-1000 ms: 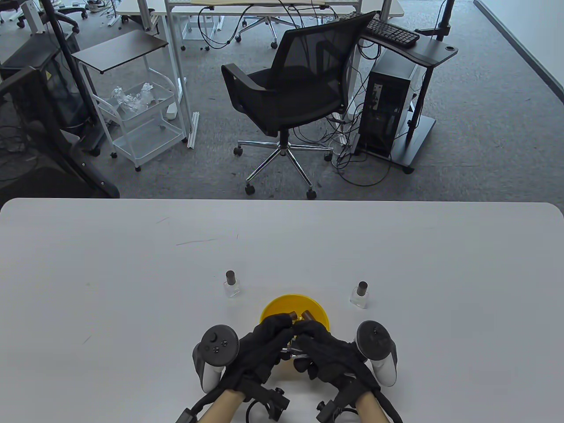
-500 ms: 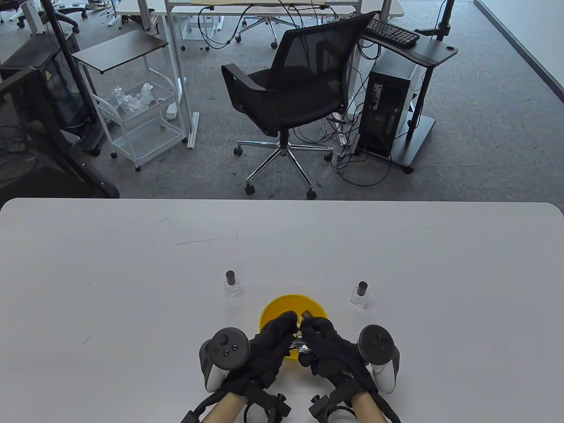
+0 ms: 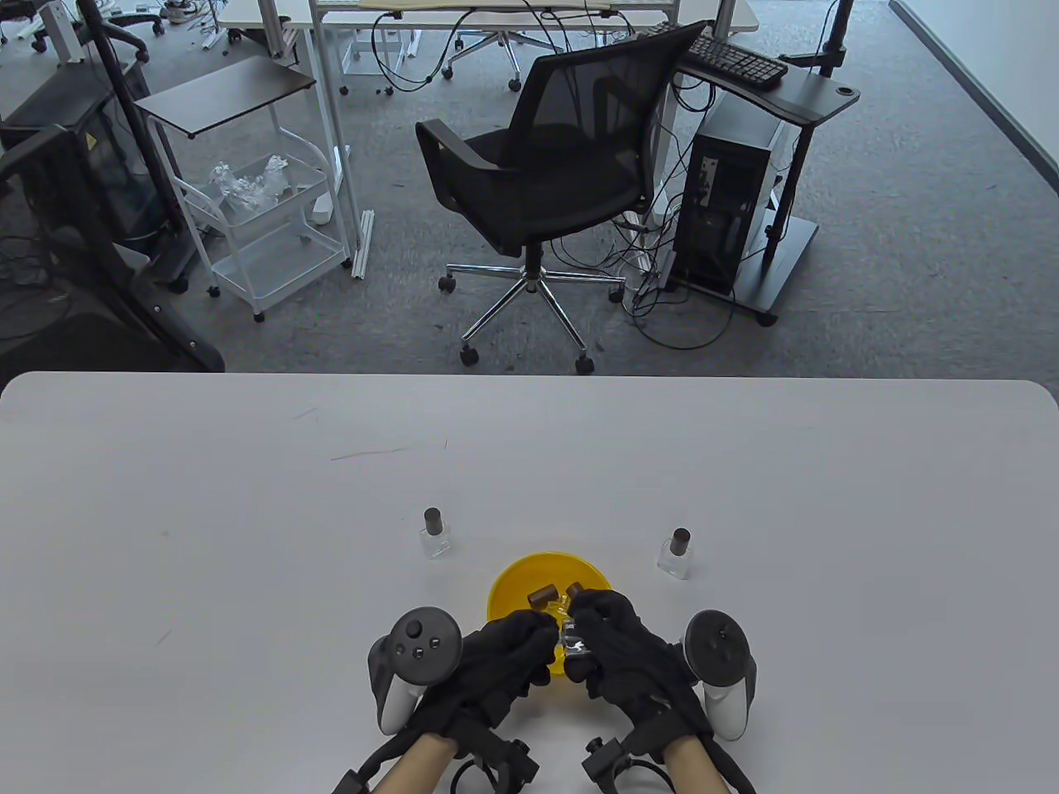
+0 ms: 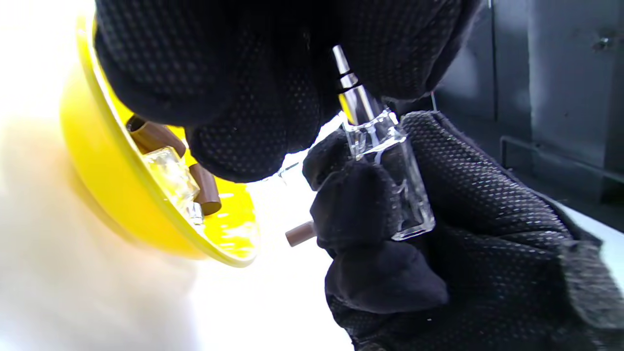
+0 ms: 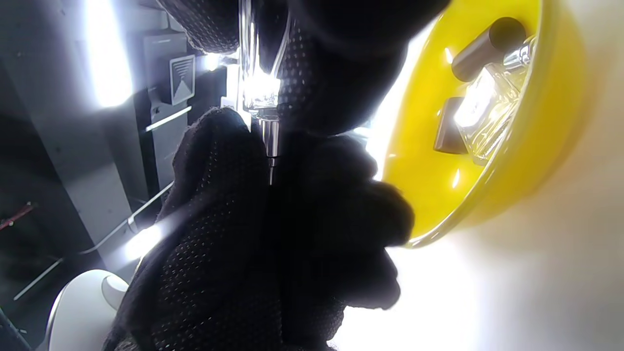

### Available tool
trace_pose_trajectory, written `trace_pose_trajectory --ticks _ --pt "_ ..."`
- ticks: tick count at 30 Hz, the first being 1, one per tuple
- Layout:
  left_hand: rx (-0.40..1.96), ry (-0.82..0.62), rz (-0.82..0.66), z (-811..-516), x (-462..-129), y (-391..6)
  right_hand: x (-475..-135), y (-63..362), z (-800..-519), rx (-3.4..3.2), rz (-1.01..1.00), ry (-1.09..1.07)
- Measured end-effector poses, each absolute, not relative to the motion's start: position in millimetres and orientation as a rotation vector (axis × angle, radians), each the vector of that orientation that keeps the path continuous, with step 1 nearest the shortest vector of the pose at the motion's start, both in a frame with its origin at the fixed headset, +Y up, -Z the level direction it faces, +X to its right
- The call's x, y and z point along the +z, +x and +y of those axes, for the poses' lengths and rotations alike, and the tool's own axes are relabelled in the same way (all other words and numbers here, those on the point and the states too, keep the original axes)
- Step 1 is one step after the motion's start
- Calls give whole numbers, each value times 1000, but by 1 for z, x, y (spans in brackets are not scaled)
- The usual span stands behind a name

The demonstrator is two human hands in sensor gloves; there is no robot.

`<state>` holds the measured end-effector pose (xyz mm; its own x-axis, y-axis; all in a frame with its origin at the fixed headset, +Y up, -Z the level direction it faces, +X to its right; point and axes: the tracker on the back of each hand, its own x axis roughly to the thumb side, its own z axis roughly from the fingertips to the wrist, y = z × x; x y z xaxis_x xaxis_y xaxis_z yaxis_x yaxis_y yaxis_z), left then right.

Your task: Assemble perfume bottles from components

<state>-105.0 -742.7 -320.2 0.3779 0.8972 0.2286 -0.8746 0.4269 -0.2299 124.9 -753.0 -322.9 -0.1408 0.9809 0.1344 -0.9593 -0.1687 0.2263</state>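
The clear glass bottle (image 4: pixel 399 180) sits in the curled fingers of the right hand (image 3: pixel 625 662), square-shouldered and thick-walled, its neck pointing toward the left hand (image 3: pixel 496 670), whose fingertips pinch the sprayer pump (image 4: pixel 348 83), a slim silvery stem with dark rings, right at the bottle's mouth. Compared with a second ago, both hands have drawn closer to the body and lower over the near rim of the yellow bowl (image 3: pixel 505 579), and the loose brown caps (image 3: pixel 542 595) beyond the fingertips are uncovered; I judge the stem is being seated into the neck, so the cap step is next. A brown cylindrical cap (image 4: pixel 301 233) pokes out below the right fingers, tucked in the same hand. The bowl is glossy, smooth plastic, holding another faceted glass bottle (image 5: pixel 487 117) and matte brown caps. Farther out from the fingers, two finished bottles stand upright on the white table (image 3: pixel 248 538), one off to the left (image 3: pixel 434 533) and one to the right (image 3: pixel 677 554).
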Motion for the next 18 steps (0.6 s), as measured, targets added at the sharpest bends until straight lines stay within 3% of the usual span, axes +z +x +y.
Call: trace_pose_trajectory --ticks 12,18 --pt "1208 85 -336 -734 -315 -109 -323 122 -758 1645 136 257" --pt "1192 23 -328 -738 -318 -108 -322 122 -756 1635 118 278"
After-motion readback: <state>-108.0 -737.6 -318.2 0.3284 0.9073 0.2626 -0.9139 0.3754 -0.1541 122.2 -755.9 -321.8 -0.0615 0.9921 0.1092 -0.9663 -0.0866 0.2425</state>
